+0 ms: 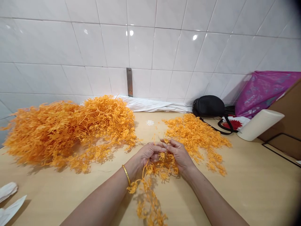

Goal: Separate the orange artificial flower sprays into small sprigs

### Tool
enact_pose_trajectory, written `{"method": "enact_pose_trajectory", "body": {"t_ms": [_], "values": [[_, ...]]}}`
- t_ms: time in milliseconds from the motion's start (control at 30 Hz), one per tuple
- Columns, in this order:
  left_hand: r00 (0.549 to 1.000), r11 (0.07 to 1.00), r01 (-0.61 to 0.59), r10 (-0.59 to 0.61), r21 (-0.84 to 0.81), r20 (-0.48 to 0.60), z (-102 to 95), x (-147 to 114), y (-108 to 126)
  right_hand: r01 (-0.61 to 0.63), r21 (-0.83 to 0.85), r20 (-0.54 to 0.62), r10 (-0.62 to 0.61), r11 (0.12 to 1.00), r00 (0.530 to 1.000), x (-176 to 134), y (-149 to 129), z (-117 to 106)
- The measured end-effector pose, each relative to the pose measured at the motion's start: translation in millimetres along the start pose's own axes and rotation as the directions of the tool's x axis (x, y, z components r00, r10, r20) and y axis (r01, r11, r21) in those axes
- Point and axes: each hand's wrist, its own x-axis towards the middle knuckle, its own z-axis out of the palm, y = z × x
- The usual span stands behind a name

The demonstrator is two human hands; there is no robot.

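Note:
My left hand (151, 152) has its fingers closed around part of an orange artificial flower spray (150, 188). The spray's thin stems and small spiky blossoms hang down between my forearms toward the near edge of the view. My right hand (177, 153) meets the left one, pinching a small orange blossom or stem end of the same spray. A large heap of orange flower sprays (70, 131) lies to the left of my hands. Just behind and right of my right hand spreads a flatter pile of loose orange blossoms (195, 135).
A white daisy-shaped piece (150, 122) lies beyond my hands. At the back right are a black pouch (208, 106) with a strap, a white roll (261, 125), a purple bag (265, 91) and a cardboard box (285, 122). White scraps (11, 205) lie at lower left.

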Motion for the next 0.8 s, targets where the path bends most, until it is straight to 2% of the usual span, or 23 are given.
{"method": "enact_pose_trajectory", "body": {"t_ms": [67,200,433,567,667,800], "values": [[0.998,0.999,-0.024,0.025,0.03,-0.049,0.6,0.7,-0.9,-0.05,0.031,-0.02,0.051,0.998,0.998,0.4,-1.3,-1.5],[0.996,0.998,-0.038,0.042,0.046,-0.078,2.0,1.4,-0.6,-0.103,0.078,-0.049,0.106,0.992,0.993,-0.1,-4.7,-2.4],[0.997,0.999,-0.038,0.041,0.036,-0.071,5.2,-2.4,1.5,-0.271,0.242,0.066,0.263,0.932,0.963,-3.3,-8.0,-2.1],[0.993,0.997,-0.048,0.054,0.059,-0.109,5.7,-3.4,2.4,-0.301,0.296,0.163,0.262,0.907,0.951,-1.0,-4.8,-6.0],[0.986,0.994,-0.043,0.057,0.097,-0.154,5.5,-2.7,2.9,-0.276,0.257,0.182,0.234,0.926,0.955,-0.2,-6.2,-8.6],[0.978,0.989,-0.05,0.077,0.138,-0.195,8.3,-1.2,3.0,-0.159,0.024,0.193,0.152,0.987,0.969,-2.5,-13.5,-7.5]]}}
